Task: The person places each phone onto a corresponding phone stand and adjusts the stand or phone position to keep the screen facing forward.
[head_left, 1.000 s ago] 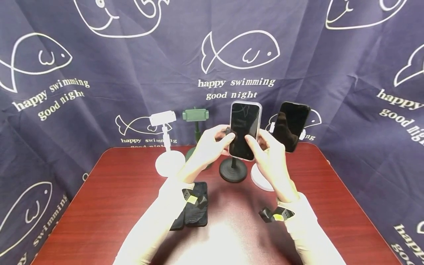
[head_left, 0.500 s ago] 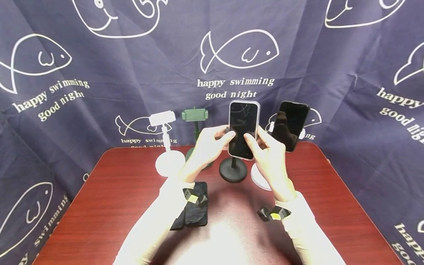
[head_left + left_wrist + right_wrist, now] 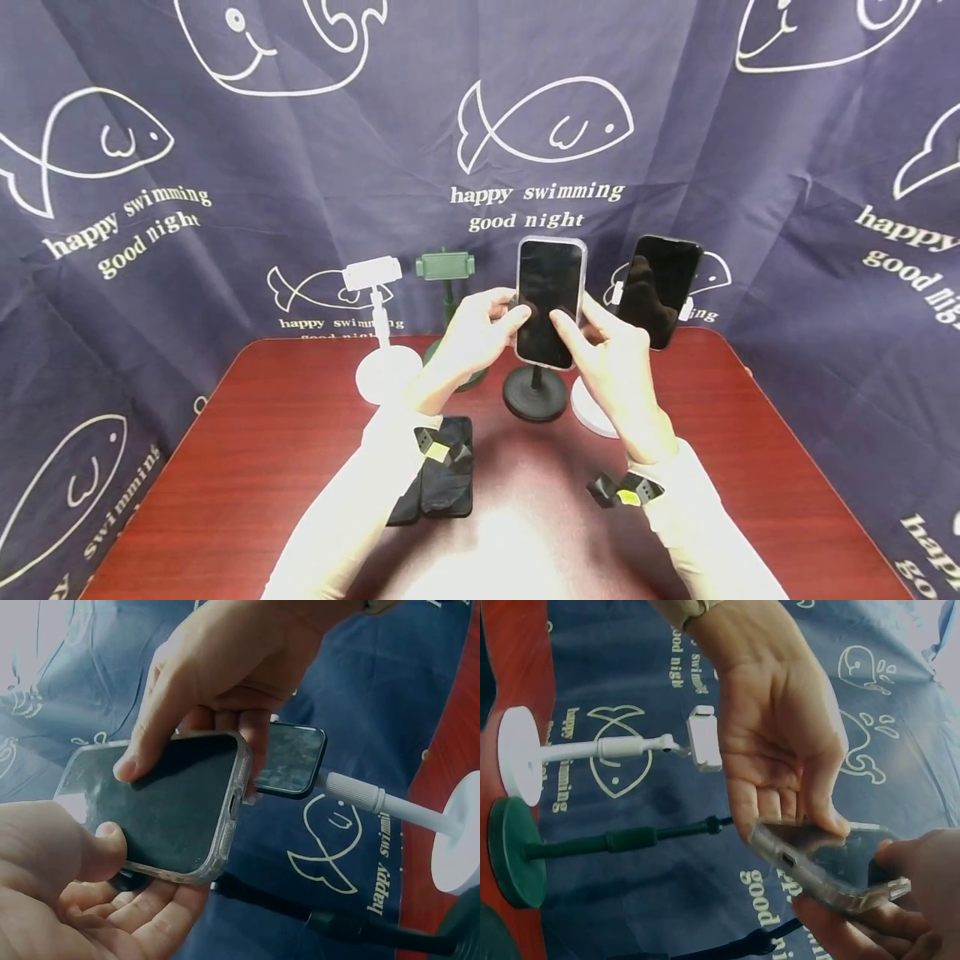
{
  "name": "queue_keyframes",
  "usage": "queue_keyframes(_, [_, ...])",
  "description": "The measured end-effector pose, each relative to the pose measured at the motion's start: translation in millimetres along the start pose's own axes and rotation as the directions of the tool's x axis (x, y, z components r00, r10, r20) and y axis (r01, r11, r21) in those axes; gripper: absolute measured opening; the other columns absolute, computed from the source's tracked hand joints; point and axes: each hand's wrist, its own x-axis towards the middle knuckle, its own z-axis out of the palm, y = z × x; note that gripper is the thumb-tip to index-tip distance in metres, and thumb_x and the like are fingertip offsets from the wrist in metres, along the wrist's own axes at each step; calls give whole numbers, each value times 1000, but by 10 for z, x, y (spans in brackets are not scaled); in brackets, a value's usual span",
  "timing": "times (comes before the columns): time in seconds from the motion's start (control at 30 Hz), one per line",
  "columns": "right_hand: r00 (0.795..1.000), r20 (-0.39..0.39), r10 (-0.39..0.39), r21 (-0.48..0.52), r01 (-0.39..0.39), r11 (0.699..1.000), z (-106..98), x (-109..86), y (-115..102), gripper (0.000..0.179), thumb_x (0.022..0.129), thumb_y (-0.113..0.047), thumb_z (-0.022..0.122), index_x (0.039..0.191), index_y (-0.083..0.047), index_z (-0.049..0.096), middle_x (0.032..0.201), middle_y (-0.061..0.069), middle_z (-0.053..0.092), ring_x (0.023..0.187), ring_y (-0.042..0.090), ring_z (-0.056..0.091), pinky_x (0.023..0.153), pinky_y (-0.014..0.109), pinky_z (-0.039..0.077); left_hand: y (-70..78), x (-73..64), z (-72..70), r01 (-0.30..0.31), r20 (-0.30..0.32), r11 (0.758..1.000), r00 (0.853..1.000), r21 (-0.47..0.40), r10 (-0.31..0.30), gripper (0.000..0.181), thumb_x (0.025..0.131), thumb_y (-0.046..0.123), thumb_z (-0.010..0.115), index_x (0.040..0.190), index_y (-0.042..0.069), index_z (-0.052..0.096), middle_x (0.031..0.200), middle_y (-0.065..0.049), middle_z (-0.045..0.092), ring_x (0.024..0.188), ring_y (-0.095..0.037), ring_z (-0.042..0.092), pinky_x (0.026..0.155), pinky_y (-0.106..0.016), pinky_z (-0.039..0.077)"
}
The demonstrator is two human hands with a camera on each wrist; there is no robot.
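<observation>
Both hands hold a smartphone (image 3: 551, 279) in a clear case, its dark screen facing me and nearly upright. My left hand (image 3: 477, 333) grips its left side and my right hand (image 3: 618, 358) its right side, thumbs on the screen, fingers around behind. In the left wrist view the phone's charging-port end (image 3: 234, 799) points right. Directly behind the phone is a black phone stand, its round base (image 3: 535, 393) on the table; its clamp is mostly hidden by the phone. In the right wrist view my left hand (image 3: 780, 727) is above the phone and my right hand (image 3: 919, 892) below.
A white stand (image 3: 380, 317) and a green stand (image 3: 445, 266) stand left with bare clamps. At right, another white stand (image 3: 592, 408) bears a black phone (image 3: 660, 287). Two dark phones lie flat near my left forearm, one phone (image 3: 447, 467) fully on the red table (image 3: 262, 467).
The phone has shifted slightly left relative to the black stand and looks a little straighter. Both hands keep their hold; the view has tipped slightly up.
</observation>
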Motion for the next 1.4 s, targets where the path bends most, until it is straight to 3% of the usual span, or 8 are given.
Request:
queue_keyframes(0.13, [1000,20,-19,-47,20,999,-19,14,28,36,94,-30,77,129,-28,73,59,1,65,53,6,53,54,16,39,16,10,13,-30,-18,991,999,130,33,34,99,12,65,129,-4,63,88,-18,73,67,-14,63,68,-24,52])
queue_keyframes(0.3, [998,48,-40,-78,44,996,-62,58,25,23,95,-34,75,116,-26,77,68,-3,67,61,8,58,61,15,43,54,33,11,-65,-43,980,996,187,74,27,98,11,65,121,-2,67,80,-14,71,64,-10,56,66,-23,46])
queue_keyframes(0.43, [994,105,11,-73,-3,997,-115,69,23,20,96,-36,74,110,-22,77,83,-1,69,68,11,66,64,13,47,76,32,14,-71,-57,981,995,181,83,25,98,11,65,119,-1,68,79,-13,70,62,-9,55,63,-23,46])
queue_keyframes(0.53, [987,134,85,-36,-81,996,-143,45,39,27,101,-34,66,118,-14,75,98,5,72,68,12,71,67,13,52,69,9,27,-51,-54,989,997,140,59,24,99,11,64,119,-1,67,72,-10,66,57,-9,55,59,-22,46])
queue_keyframes(0.67, [983,132,124,14,-126,992,-150,20,74,30,108,-25,53,126,-7,69,98,15,71,62,3,65,68,13,52,47,-22,53,-9,-48,999,999,46,12,21,100,9,62,117,-2,66,68,-6,61,51,-10,55,54,-22,48])
queue_keyframes(0.87, [993,118,6,98,-18,995,-124,37,187,33,95,11,56,124,0,67,106,17,72,82,-4,64,76,9,50,52,-28,94,22,-67,1000,998,13,-21,24,99,8,63,120,-3,63,88,-18,73,55,-14,62,55,-23,53])
queue_keyframes(1.1, [986,168,-12,317,-42,948,-52,67,285,44,84,23,55,124,7,65,116,16,66,98,-1,65,82,14,54,66,-39,104,10,-85,994,996,110,-1,25,100,10,63,122,-2,63,94,-18,74,63,-21,65,59,-23,51])
queue_keyframes(1.4, [989,13,-146,250,138,958,-44,86,383,39,78,25,64,109,4,76,111,19,72,92,2,63,82,14,52,84,-55,111,-2,-108,985,994,172,20,24,99,11,63,120,0,64,100,-17,76,82,-21,66,76,-30,52])
